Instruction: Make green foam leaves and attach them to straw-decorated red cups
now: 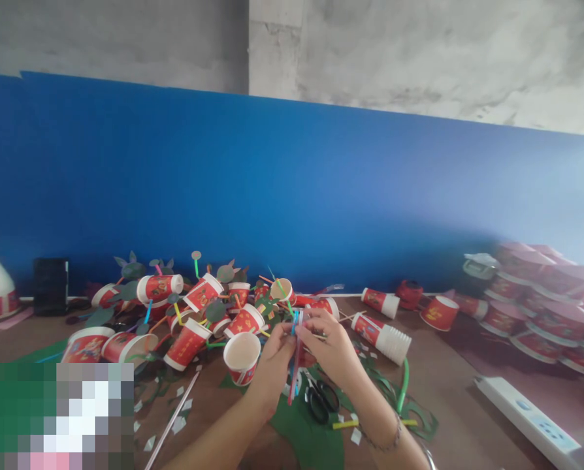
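Observation:
At the middle of the table, my left hand (271,365) and my right hand (332,341) come together around a small bunch of drinking straws (296,373), blue and pinkish red. The fingers of both hands are closed on the bunch, which stands nearly upright between them. Just below lies a pair of black-handled scissors (317,403) on green paper (306,432). Left of my left hand, a red and white paper cup (242,373) faces its opening toward me. My fingers partly hide the upper straws.
A heap of red paper cups (188,344) with straws and green paper shapes spreads across the left. Stacked cups (381,336) lie on the right, near a white power strip (527,411). Stacked red containers (541,307) stand farther right. A blue panel (272,183) rises behind.

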A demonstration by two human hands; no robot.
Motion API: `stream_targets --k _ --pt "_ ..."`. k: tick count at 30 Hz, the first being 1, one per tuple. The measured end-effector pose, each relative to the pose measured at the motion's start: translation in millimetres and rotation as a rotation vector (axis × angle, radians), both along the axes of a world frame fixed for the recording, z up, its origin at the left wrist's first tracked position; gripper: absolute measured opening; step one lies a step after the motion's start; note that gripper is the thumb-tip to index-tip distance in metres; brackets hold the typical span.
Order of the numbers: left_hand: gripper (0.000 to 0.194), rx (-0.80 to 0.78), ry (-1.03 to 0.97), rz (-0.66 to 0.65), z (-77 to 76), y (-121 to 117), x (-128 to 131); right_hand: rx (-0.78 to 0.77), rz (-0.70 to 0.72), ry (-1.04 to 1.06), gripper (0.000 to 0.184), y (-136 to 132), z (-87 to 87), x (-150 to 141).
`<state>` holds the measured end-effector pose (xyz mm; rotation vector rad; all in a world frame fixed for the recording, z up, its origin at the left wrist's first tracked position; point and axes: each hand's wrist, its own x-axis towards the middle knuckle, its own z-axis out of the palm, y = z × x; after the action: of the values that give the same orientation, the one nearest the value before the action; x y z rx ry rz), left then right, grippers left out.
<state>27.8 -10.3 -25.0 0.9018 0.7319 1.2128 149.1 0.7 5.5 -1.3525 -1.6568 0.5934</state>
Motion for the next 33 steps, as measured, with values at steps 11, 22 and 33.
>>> stream_targets --k 11,22,33 --pt "0.037 0.134 0.038 -0.031 0.9 -3.2 3.6 0.117 -0.008 -0.111 0.020 -0.2 -2.7 1.7" --pt "0.035 0.045 -0.049 -0.053 -4.3 -1.1 3.6 0.122 -0.024 -0.150 0.025 1.2 -1.4 9.4" --pt "0.037 0.026 -0.060 -0.136 0.9 -5.7 3.5 0.292 -0.083 -0.250 0.025 -0.6 1.4 5.7"
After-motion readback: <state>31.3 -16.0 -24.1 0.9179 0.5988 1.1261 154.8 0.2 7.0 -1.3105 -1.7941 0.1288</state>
